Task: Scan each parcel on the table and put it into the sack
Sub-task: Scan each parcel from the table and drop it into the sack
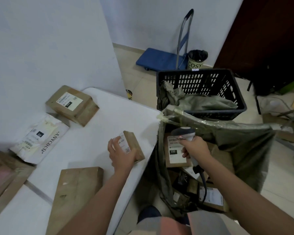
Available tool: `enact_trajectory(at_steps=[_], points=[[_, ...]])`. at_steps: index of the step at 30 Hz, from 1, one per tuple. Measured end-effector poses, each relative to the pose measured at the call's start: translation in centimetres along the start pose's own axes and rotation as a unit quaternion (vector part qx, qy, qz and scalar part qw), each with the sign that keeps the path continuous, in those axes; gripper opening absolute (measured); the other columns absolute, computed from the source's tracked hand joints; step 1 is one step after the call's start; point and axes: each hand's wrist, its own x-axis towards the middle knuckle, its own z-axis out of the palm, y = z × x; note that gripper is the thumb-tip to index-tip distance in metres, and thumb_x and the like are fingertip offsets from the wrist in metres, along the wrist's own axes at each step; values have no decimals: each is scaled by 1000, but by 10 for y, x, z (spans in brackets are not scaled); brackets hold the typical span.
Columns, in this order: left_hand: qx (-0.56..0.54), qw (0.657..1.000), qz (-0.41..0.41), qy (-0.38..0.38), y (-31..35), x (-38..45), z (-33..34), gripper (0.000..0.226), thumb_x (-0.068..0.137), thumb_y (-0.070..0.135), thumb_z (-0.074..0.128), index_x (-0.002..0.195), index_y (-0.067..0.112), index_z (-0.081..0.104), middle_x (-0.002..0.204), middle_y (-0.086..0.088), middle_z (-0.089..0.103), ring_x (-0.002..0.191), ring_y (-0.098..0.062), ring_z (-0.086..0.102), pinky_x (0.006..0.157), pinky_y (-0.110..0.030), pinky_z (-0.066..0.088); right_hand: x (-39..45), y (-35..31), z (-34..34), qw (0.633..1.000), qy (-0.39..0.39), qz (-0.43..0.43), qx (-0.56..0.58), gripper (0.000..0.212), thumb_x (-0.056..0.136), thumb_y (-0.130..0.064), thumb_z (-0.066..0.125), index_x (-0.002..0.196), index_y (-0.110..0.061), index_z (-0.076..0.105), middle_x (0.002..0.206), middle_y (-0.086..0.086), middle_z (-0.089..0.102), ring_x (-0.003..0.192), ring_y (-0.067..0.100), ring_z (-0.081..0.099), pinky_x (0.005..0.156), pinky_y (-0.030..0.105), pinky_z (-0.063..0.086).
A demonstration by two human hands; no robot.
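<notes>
On the white table [98,126], which fills the view from about 6 to 10 o'clock against a pale blue-white wall, several parcels lie apart from one another. Beyond it the floor is light tile, with a blue platform trolley [159,59] at 12 o'clock, a bin [197,59] lettered "COSY" just beside it, and a dark door at 2 o'clock. A black slatted crate [202,92] holding crumpled grey-green fabric stands at 1 o'clock.

Writing that can be read: a brown box [73,105] at 10 o'clock carries a white label with a black patch marked "032"; a white mailer bag [39,141] at 9 o'clock reads "ANYCOCO" along its side; the small brown parcel [131,146] near the table's right edge has a label ending "E01". A plain flat carton [78,192] lies at 7 o'clock, and more cardboard at the far left edge.

The left hand [121,155] has its grip closed round the small brown parcel, fingers curled over the labelled top, the parcel resting on the table. The right hand [194,147] has its grip wrapped round the handle of a handheld scanner [185,133], held over the open grey-green sack [227,138] at 3 o'clock. Inside the sack lie boxes, one labelled "032".
</notes>
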Motion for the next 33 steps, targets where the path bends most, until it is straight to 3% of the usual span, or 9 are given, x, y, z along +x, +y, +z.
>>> enact_trajectory(at_steps=[3,6,11,16,19,21,25,29,33], points=[[-104,991,75,-36,15,-27,14,52,90,12,66,134,25,42,148,2,21,123,-9,37,89,-8,40,0,17,-28,1000,18,-4,9,30,88,-30,68,70,-6,66,59,7,68,53,18,66,59,32,56],[-130,981,127,-68,31,-56,32,44,94,14,64,131,25,43,144,-1,23,117,14,34,82,6,35,2,35,-48,999,15,-14,34,25,87,-28,70,75,-6,68,61,8,68,59,22,67,67,38,58],[-127,977,145,-87,24,-110,63,57,86,47,51,135,21,45,139,-3,33,136,-11,31,109,-18,35,3,79,-72,999,8,-1,33,24,87,-28,70,87,-3,69,61,8,69,53,17,67,53,28,54],[-86,979,89,-165,-3,-164,90,46,85,48,51,127,31,45,127,12,37,119,9,38,99,-10,35,3,117,-88,1000,-6,8,7,22,88,-32,68,87,-9,68,66,4,69,48,8,63,48,20,47],[-38,966,-59,-248,-23,-184,119,37,96,40,53,131,35,44,133,4,34,110,-1,45,89,-23,45,5,141,-96,1000,-15,17,-6,28,85,-40,70,86,-12,69,69,5,70,61,18,68,61,33,57],[-19,949,-176,-261,-35,-190,142,52,87,56,53,134,36,44,136,3,33,116,-18,46,95,-35,50,7,155,-104,999,-24,25,-5,28,86,-38,70,84,-10,68,68,6,70,63,21,69,67,37,60],[-85,898,-344,-261,-66,-178,196,75,63,79,55,122,35,46,130,-7,46,113,-31,54,93,-51,54,6,175,-122,999,-23,25,-6,28,90,-34,67,81,-7,67,66,8,69,53,15,66,56,28,56],[-70,880,-414,-222,-138,-141,267,111,46,84,61,143,36,36,138,-12,47,112,-37,55,85,-56,55,4,192,-131,999,-33,36,-12,26,91,-29,67,77,-8,65,63,7,68,47,10,63,47,15,48],[-14,897,-407,-173,-75,-156,269,100,75,70,55,155,19,21,152,-14,26,128,-39,40,102,-53,45,5,209,-132,998,-36,43,-17,27,92,-26,65,71,-10,66,62,8,69,49,11,64,50,15,50]])
